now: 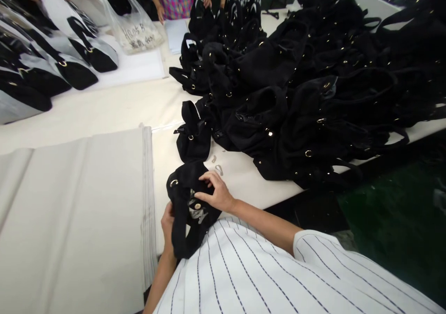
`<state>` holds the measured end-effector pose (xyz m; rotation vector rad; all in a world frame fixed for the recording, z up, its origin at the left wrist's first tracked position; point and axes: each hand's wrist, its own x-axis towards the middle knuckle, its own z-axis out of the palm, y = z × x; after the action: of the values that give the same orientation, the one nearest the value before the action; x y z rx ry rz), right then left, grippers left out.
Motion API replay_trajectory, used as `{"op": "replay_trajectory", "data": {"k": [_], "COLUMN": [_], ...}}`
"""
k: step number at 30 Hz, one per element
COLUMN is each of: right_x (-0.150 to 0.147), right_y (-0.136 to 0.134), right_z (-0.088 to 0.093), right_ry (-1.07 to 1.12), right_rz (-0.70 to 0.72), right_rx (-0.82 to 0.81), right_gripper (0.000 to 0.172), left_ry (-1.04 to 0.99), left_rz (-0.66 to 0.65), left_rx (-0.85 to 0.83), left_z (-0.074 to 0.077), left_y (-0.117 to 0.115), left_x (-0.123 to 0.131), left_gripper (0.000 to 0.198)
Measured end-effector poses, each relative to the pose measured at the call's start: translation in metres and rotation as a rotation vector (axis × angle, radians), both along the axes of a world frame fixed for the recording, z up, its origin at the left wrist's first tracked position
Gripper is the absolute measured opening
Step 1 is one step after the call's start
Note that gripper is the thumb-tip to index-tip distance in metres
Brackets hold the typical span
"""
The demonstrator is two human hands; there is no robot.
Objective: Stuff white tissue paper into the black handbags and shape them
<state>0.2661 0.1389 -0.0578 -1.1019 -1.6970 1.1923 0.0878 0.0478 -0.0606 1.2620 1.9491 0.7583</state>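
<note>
A small black cloth bag (184,188) lies against my front at the table's edge, its handle hanging toward me. Inside its opening a gold round snap and some pale, shiny material show. My left hand (167,223) holds the bag's left side, with the fingers partly hidden behind the cloth. Over the opening on the right is my right hand (215,191), thumb and fingers apart, touching the bag's edge. Just beyond stands another small black bag (193,140) with a gold ring.
A large pile of black bags (265,72) covers the right side. Stacked pale sheets (76,202) lie at the left. Grey-and-black bags (78,72) stand far left, near a plastic bag (135,30). Several people stand across the table (121,102). Small scraps lie near my right hand.
</note>
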Motion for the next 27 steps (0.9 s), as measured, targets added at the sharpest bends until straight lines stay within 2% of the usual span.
{"op": "replay_trajectory", "data": {"k": [2, 3, 4, 6, 7, 9, 11, 13, 15, 18, 20, 22, 25, 27], "right_x": [0.011, 0.015, 0.019, 0.024, 0.025, 0.026, 0.024, 0.022, 0.018, 0.016, 0.021, 0.031, 0.045, 0.042], "right_y": [0.029, 0.045, 0.062, 0.088, 0.097, 0.103, 0.096, 0.083, 0.071, 0.063, 0.062, 0.058, 0.044, 0.032], "right_z": [0.002, 0.001, -0.002, -0.010, -0.016, -0.029, -0.043, -0.056, -0.065, -0.072, -0.073, -0.076, -0.084, -0.091], "right_ry": [0.043, 0.082, 0.142, 0.298, 0.369, 0.423, 0.325, 0.194, 0.131, 0.133, 0.147, 0.181, 0.206, 0.203], "right_rz": [-0.042, 0.028, 0.138, 0.342, 0.369, 0.262, 0.130, 0.105, 0.146, 0.175, 0.117, -0.038, -0.338, -0.391], "right_rx": [0.003, -0.045, -0.123, -0.316, -0.403, -0.498, -0.479, -0.434, -0.433, -0.422, -0.381, -0.397, -0.572, -0.661], "right_gripper": [0.103, 0.119, 0.126, 0.117, 0.106, 0.084, 0.070, 0.057, 0.047, 0.045, 0.050, 0.057, 0.067, 0.069], "left_ry": [-0.049, -0.060, -0.054, -0.038, -0.044, -0.085, -0.168, -0.280, -0.360, -0.363, -0.388, -0.454, -0.537, -0.569], "left_rz": [0.050, 0.058, 0.010, -0.076, -0.099, -0.136, -0.196, -0.223, -0.141, 0.030, 0.068, 0.079, 0.052, 0.014], "left_rx": [0.078, 0.101, 0.108, 0.116, 0.116, 0.088, 0.005, -0.107, -0.179, -0.178, -0.182, -0.253, -0.362, -0.345], "left_z": [0.001, 0.001, 0.000, 0.000, 0.001, 0.004, 0.007, 0.007, -0.001, -0.024, -0.040, -0.052, -0.062, -0.065], "left_y": [0.001, 0.002, 0.003, 0.005, 0.006, 0.008, 0.012, 0.022, 0.039, 0.071, 0.091, 0.104, 0.110, 0.108], "left_x": [0.001, 0.001, 0.000, -0.003, -0.004, -0.009, -0.015, -0.023, -0.033, -0.043, -0.043, -0.036, -0.015, 0.002], "left_gripper": [0.037, 0.036, 0.034, 0.031, 0.031, 0.031, 0.033, 0.035, 0.044, 0.054, 0.059, 0.065, 0.065, 0.064]}}
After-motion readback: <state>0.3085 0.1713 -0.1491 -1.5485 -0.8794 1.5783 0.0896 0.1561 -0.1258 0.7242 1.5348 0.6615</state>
